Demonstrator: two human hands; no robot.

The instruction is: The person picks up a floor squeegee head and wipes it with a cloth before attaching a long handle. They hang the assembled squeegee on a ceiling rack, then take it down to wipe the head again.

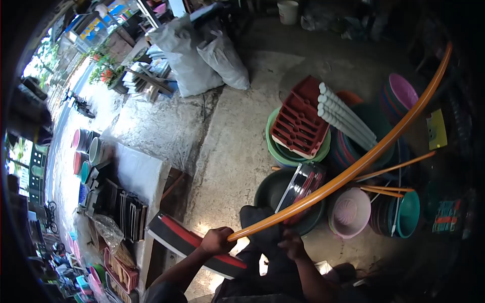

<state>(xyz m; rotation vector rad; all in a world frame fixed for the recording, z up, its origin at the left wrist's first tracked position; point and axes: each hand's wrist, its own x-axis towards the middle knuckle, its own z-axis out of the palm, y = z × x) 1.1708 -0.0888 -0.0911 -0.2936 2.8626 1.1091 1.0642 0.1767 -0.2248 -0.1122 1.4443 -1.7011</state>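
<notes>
— Two hands are working here; what is each one doing?

— His left hand (217, 241) is clenching the near end of a long orange pole (353, 169), probably low down for leverage, since it is arching up and away over the stacked plastic basins (283, 151). His right hand (292, 246) is hanging just beside that end; I cannot tell whether it is grasping anything.

— And the black-and-red board (192, 242)?

— It is lying under the left hand, near his lap.
</notes>
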